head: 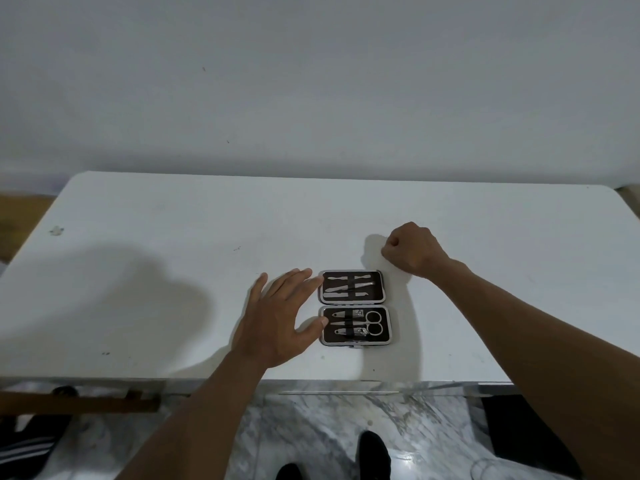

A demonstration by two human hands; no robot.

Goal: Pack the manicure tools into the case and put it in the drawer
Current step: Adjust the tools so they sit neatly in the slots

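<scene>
A white bench (173, 237) carries the open case (354, 307), lying flat near its front edge with metal manicure tools (349, 285) strapped in both halves; no writing is legible. The left hand (277, 317) rests with fingers (304, 278) released, touching the case's left edge, while the right hand (414, 249) is clenched in a fist just behind the case.

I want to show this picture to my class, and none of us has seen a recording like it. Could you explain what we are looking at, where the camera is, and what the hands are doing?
There is no machine here: a person wears a wide-angle camera on the head, looking down at their own arms. A white table stands against a plain wall. On it lies an open manicure case, its tools strapped inside both halves, small scissors in the nearer half. The left hand is spread flat, fingertips at the case's left edge. The right hand is a closed fist beyond the case; whether it holds anything cannot be seen. Below is a marble floor.
</scene>
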